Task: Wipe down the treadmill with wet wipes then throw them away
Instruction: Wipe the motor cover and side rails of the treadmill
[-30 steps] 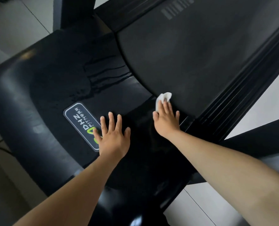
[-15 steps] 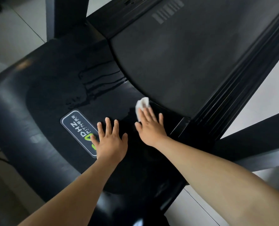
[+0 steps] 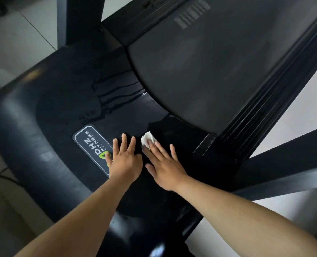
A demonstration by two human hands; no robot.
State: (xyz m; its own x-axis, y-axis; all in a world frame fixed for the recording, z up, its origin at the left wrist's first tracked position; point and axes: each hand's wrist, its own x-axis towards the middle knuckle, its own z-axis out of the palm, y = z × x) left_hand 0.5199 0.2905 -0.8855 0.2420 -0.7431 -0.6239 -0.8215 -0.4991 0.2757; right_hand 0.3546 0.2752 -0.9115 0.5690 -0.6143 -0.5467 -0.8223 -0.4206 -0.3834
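The right hand (image 3: 165, 164) lies flat with its fingers spread, and it presses a small white wet wipe (image 3: 148, 140) down on the black cover of the treadmill (image 3: 65, 112). The wipe peeks out from under the fingertips, just beside the left hand (image 3: 125, 160). The left hand is flat and open too. It holds nothing and rests on the cover, with its thumb side over the edge of the logo sticker (image 3: 92, 145). The cover around the wipe looks dark and shiny, so that part seems wet and cleaned. Farther up there are thin wet lines and little drops on the cover, so a wipe seems to have gone there as well. The big grey running belt (image 3: 209, 71) looks dull and dry, and so does the ribbed side rail (image 3: 276, 93). I think the wiping is only partly done. The belt, the rail and the rest of the cover may need a wipe. The wipe is not thrown away yet, and no bin shows here.
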